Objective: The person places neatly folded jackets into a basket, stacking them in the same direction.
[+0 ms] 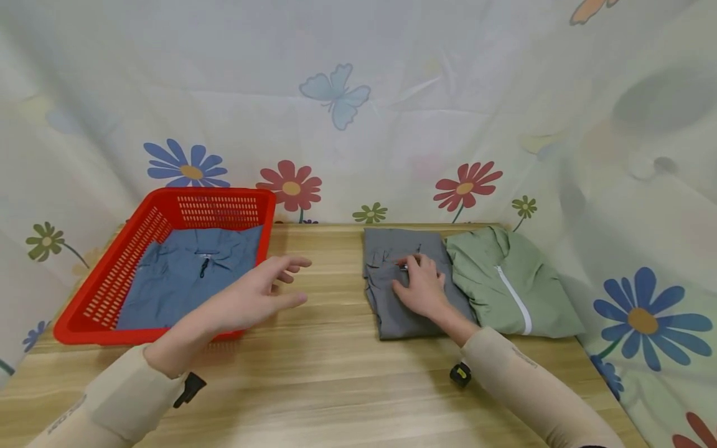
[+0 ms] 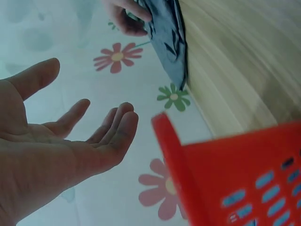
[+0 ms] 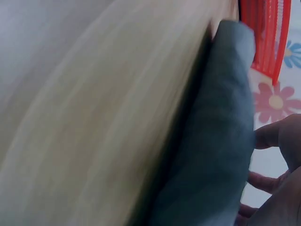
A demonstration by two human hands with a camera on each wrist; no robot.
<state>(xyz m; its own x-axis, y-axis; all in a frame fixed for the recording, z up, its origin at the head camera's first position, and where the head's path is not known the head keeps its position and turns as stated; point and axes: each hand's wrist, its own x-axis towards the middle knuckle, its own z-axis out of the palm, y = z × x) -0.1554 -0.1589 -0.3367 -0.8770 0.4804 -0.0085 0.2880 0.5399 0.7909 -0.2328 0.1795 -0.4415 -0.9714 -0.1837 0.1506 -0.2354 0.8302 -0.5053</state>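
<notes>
My right hand (image 1: 422, 289) rests on a folded grey garment (image 1: 392, 311) on the table, its fingertips at a small slit near the middle of the fabric. From the right wrist view, the fingers (image 3: 268, 181) show beside the garment's thick folded edge (image 3: 207, 136). My left hand (image 1: 252, 295) hovers palm inward over the right side of a red plastic basket (image 1: 95, 292), fingers spread and nothing in them. In the left wrist view the hand (image 2: 70, 141) hangs beside the basket's rim. A folded blue garment (image 1: 173, 280) with a dark zip pull lies in the basket.
A folded green garment (image 1: 532, 292) with a white zip lies against the grey one, on its right. The wooden table (image 1: 313, 373) meets a flower-printed curtain (image 1: 392, 155) at the back and sides. Wrist straps with small dark devices (image 1: 460, 374) sit on both forearms.
</notes>
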